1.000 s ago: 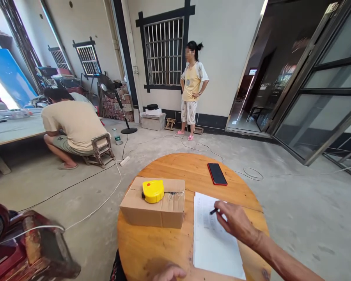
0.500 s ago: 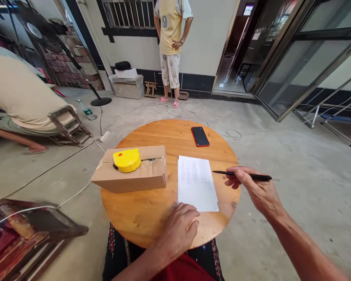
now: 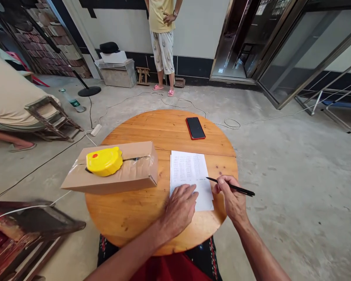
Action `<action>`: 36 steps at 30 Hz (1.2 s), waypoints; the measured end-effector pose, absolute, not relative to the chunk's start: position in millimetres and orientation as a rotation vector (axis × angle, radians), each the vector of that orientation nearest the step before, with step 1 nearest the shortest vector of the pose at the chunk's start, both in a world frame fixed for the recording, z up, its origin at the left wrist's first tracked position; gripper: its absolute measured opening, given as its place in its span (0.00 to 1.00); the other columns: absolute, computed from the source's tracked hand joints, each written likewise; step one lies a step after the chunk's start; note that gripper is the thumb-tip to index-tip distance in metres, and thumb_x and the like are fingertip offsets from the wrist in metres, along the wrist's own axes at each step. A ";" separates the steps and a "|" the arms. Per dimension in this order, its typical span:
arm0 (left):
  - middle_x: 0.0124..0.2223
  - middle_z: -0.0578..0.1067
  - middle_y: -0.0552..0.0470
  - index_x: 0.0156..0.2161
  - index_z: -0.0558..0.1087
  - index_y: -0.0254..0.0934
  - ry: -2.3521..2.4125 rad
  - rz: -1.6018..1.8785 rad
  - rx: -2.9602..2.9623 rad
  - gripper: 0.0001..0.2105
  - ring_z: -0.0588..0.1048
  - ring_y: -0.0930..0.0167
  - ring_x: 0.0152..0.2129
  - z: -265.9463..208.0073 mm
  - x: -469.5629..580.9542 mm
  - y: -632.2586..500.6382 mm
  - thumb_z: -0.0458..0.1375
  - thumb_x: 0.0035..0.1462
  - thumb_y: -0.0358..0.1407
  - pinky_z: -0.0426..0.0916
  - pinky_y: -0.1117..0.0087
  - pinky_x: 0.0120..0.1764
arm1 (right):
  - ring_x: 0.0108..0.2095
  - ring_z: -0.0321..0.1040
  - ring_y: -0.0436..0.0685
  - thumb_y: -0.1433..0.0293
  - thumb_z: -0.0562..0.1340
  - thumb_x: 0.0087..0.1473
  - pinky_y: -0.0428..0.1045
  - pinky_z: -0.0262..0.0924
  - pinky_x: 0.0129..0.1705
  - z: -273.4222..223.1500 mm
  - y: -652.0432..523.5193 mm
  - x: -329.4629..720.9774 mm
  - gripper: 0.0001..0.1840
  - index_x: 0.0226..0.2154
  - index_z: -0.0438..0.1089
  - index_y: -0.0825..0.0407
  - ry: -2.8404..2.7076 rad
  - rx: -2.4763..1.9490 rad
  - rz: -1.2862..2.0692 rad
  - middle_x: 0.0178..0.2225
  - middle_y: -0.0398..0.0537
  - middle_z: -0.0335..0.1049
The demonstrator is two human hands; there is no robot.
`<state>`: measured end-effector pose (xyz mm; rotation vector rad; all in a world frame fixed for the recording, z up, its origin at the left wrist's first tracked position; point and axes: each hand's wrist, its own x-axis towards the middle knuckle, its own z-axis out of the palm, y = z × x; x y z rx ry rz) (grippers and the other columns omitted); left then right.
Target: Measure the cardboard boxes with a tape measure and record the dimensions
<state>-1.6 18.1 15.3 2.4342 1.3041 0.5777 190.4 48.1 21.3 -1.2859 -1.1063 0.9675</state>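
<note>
The left hand rests on the paper, fingers slightly apart; the right hand's fingers are clamped on a pen, tip at the paper's right edge. Entries occupy the upper half; the visible lower part appears unfilled. The round wooden worktop also carries a box and phone. Beyond: concrete floor, standing person.

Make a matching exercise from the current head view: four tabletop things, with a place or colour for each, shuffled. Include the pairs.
Things
1. Pen
2. Paper
3. Tape measure
4. Phone

Places or colours
A. On top of the cardboard box
B. Dark face, red edge
C. Held in the right hand
D. Partly under the left hand

Pairs: 1-C, 2-D, 3-A, 4-B
</note>
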 end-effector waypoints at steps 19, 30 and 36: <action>0.57 0.72 0.48 0.48 0.71 0.38 1.320 0.668 2.438 0.11 0.66 0.61 0.55 2.1 -19.2 6.3 0.56 0.60 0.28 0.63 0.54 0.55 | 0.38 0.74 0.59 0.56 0.60 0.59 0.55 0.67 0.46 -0.3 46.4 161.0 0.16 0.43 0.71 0.48 -1.109 -1.430 0.975 0.35 0.48 0.77; 0.57 0.71 0.43 0.48 0.72 0.37 1.603 0.767 2.394 0.12 0.67 0.60 0.54 -11.7 -47.5 -20.4 0.54 0.60 0.27 0.67 0.55 0.54 | 0.42 0.72 0.61 0.54 0.60 0.60 0.56 0.64 0.49 -5.8 45.1 164.1 0.18 0.46 0.70 0.48 -1.165 -1.433 0.997 0.39 0.49 0.76; 0.56 0.71 0.43 0.48 0.72 0.36 1.596 0.721 2.388 0.12 0.66 0.59 0.54 -6.7 -30.6 -13.1 0.55 0.59 0.27 0.68 0.54 0.54 | 0.45 0.72 0.61 0.56 0.60 0.60 0.57 0.62 0.51 13.9 49.0 173.4 0.16 0.46 0.71 0.46 -1.316 -1.407 1.029 0.41 0.49 0.77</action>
